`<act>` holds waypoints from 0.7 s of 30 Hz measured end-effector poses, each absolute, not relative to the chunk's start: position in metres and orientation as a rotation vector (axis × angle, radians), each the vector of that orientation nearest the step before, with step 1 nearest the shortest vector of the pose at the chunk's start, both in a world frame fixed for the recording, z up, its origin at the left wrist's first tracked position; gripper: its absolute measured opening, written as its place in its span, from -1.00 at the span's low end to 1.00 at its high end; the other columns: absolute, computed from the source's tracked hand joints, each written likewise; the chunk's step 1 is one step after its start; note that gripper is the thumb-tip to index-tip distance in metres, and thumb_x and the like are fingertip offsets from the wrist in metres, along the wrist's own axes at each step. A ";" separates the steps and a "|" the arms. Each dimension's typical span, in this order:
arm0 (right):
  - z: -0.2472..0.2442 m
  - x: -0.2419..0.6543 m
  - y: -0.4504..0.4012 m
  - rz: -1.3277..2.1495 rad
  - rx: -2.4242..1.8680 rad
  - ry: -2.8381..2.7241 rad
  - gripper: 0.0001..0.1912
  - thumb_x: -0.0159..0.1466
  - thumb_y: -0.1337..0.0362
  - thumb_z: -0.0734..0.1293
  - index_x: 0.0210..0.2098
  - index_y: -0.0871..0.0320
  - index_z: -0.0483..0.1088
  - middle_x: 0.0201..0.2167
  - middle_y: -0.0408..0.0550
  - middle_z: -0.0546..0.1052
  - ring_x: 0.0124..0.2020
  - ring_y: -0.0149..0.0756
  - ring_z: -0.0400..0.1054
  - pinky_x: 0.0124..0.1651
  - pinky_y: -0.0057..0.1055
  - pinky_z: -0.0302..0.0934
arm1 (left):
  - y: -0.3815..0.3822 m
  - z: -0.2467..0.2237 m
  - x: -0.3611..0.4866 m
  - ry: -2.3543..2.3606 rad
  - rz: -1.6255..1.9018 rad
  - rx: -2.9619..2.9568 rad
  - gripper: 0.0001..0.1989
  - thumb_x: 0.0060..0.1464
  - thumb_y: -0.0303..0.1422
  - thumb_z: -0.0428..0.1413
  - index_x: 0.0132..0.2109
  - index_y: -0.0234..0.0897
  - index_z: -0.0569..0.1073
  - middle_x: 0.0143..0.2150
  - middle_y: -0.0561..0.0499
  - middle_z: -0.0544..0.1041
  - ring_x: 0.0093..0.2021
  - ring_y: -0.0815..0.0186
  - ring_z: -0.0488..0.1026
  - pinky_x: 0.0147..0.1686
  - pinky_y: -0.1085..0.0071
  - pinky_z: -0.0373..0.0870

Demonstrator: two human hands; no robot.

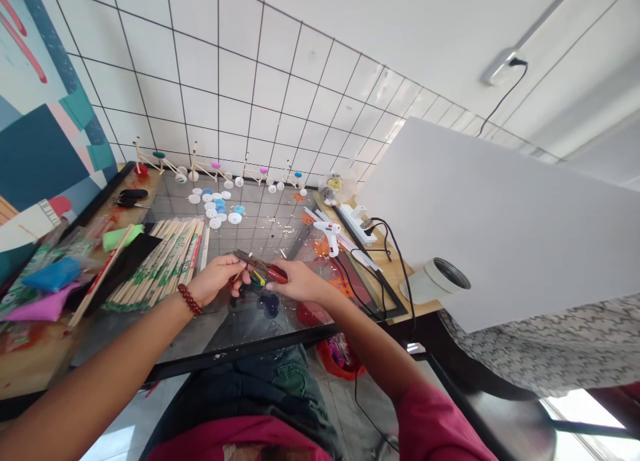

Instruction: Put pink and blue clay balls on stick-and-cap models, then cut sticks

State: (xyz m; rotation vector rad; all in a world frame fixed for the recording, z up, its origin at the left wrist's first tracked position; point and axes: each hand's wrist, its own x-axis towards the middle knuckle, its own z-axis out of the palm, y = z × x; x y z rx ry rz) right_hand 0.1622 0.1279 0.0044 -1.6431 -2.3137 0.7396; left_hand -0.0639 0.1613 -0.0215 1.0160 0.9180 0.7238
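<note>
1. Two bare hands meet over a glass worktop, holding a pair of red-handled pliers between them, just above the surface and near its front edge.
2. The left hand, with a bead bracelet on its wrist, is at the dark metal end of the pliers. Its fingers are closed around that end.
3. The right hand is at the red handles, and its fingers are clenched on them. A small yellow piece shows just below the pliers, but it is too small to name.
4. To the left of the hands lies a long row of wooden chopsticks, with a blue cloth, pink felt and a green sponge beyond it.
5. White bottle caps are scattered farther ahead, and stick figures made with caps stand in a line along the tiled wall.
6. To the right are a white glue gun and a power strip, both near the hands but not touching them. Below the worktop, a red basket sits on the floor.
</note>
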 end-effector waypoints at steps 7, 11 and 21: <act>0.007 0.163 0.127 0.720 -1.638 -2.357 -0.60 0.27 0.03 0.41 -0.03 0.16 0.49 -0.23 -0.03 0.63 -0.22 -0.17 0.50 -0.19 -0.38 0.22 | 0.165 -0.016 -0.070 0.799 0.597 0.938 -0.66 0.24 -0.20 0.14 -0.24 -0.45 0.59 -0.31 -0.26 0.66 -0.46 0.26 0.57 -0.44 0.37 0.57; 0.008 0.163 0.124 0.688 -1.686 -2.383 -0.56 0.26 0.03 0.41 0.01 0.19 0.48 -0.19 0.05 0.63 -0.17 -0.10 0.52 -0.16 -0.35 0.23 | 0.164 -0.017 -0.070 0.829 0.586 0.958 -0.68 0.20 -0.21 0.21 -0.30 -0.46 0.59 -0.37 -0.24 0.65 -0.48 0.27 0.58 -0.43 0.39 0.58; 0.007 0.162 0.123 0.697 -1.722 -2.316 -0.57 0.30 0.03 0.37 0.03 0.19 0.44 -0.13 0.07 0.62 -0.12 -0.10 0.51 -0.13 -0.34 0.23 | 0.162 -0.017 -0.063 0.945 0.669 0.922 -0.89 0.19 -0.50 0.21 -0.33 -0.43 0.54 -0.39 -0.20 0.67 -0.49 0.29 0.61 -0.47 0.45 0.59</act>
